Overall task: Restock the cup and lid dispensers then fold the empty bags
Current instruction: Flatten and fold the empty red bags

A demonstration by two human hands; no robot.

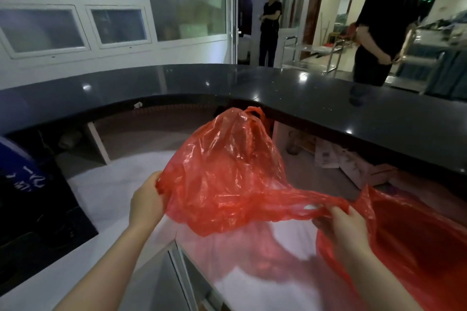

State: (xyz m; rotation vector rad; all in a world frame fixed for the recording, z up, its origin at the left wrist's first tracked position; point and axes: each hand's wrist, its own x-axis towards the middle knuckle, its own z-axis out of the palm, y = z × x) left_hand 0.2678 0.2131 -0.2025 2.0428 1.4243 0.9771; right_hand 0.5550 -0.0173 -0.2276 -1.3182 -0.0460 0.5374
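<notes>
A red plastic bag (227,174) hangs stretched in the air above the white desk (113,192), held between both hands. The left hand (146,203) grips its left edge, fingers curled into the film. The right hand (341,225) pinches a pulled-out strip of the bag, fingers pressed together on it. A second red bag (417,247) lies on the desk at right, probably touching the right wrist. A curved black counter (328,98) runs behind, with two people standing beyond it
</notes>
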